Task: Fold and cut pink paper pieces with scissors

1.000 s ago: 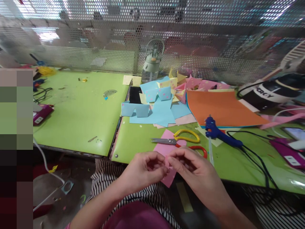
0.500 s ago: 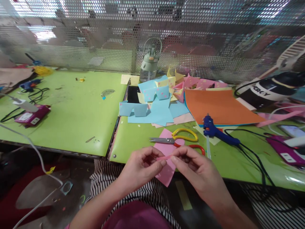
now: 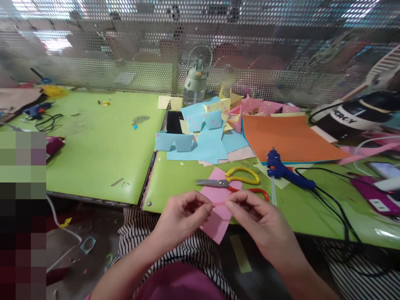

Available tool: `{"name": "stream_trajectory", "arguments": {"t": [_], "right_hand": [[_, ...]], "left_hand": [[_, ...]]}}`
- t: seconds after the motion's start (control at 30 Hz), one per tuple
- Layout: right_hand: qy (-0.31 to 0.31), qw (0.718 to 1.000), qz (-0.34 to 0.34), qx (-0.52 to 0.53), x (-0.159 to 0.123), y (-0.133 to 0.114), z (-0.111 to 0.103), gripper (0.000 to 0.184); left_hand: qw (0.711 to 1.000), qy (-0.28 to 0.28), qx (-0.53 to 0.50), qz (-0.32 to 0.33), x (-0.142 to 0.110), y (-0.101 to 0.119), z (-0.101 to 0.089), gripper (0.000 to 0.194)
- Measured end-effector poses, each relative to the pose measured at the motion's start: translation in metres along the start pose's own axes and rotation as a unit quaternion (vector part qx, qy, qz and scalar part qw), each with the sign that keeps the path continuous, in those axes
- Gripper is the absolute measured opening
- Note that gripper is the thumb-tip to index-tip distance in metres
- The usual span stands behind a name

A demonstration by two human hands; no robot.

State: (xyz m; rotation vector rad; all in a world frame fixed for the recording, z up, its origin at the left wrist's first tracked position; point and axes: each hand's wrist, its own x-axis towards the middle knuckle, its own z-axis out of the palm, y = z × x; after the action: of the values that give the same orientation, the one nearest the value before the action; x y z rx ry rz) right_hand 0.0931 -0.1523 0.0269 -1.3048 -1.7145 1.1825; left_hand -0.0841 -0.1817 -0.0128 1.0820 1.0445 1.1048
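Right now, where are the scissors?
In the head view, the scissors lie slightly right of centre across the pink sheet, just beyond the right hand and left of the glue gun.

Hands [image 3: 184,214] & forearms [image 3: 133,262] bare. Magenta top [image 3: 184,283], plain-looking, w/ rounded front at btm of view; scrap of pink sleeve [image 3: 88,297] at L forearm, mostly out of frame. Loose blk-&-wht bottoms [image 3: 200,254], thin stripes bending w/ the folds; trousers or skirt, can't tell.
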Motion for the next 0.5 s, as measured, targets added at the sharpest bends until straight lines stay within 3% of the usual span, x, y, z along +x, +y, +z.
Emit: {"name": "stream_trajectory", "arguments": {"t": [0.2,0.37,0.5], "right_hand": [[0.035,0.994,0.051,0.085,0.0003,0.0042,-0.0018,0.028],[-0.001,0.997,0.039,0.061,0.0013,-0.0019,0.0009,0.022],[0.009,0.999,0.027,0.028,0.0005,-0.0020,0.0020,0.021]], "left_hand": [[0.998,0.056,-0.027,-0.015,-0.0005,0.0038,-0.0100,0.029],[1.000,-0.012,-0.022,-0.010,0.0003,0.0057,-0.0036,0.027],[1.000,-0.017,0.018,0.005,0.0005,0.0051,-0.0005,0.031]]}}
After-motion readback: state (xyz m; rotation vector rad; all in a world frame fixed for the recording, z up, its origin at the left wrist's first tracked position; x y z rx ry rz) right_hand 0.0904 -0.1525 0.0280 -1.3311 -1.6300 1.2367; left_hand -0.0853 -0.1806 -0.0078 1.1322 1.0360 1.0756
